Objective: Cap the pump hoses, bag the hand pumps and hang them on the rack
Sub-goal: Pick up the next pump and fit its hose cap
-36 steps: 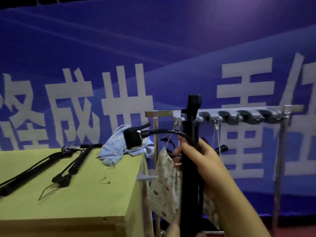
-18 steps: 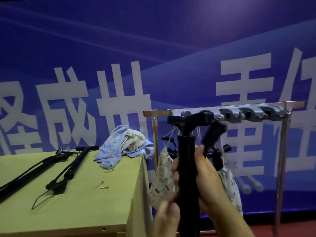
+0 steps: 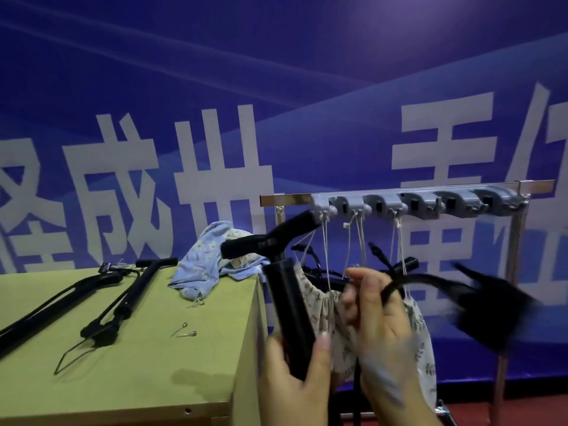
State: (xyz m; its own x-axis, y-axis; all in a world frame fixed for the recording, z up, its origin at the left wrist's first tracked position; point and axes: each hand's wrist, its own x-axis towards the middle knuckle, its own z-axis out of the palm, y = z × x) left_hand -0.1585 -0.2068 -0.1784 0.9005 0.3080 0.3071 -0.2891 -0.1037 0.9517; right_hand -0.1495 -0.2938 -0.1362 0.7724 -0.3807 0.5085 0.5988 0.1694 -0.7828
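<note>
Before the rack [image 3: 408, 192]: pump [image 3: 289, 315] upright, tilted, T-handle up-left.
Left grip [image 3: 295, 385]: curled round barrel's lower end.
Right grip [image 3: 381, 327]: clasping hose [image 3: 396, 282], blurred end trailing right.

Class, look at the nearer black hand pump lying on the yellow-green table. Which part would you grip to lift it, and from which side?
Grip the nearer pump at mid-barrel, coming down from above, fingers across its width. It lies flat and free on the table, so the top is open. The barrel is straight and slim; the T-handle end would tip it, and the hose and wire foot clutter the near end.
</note>
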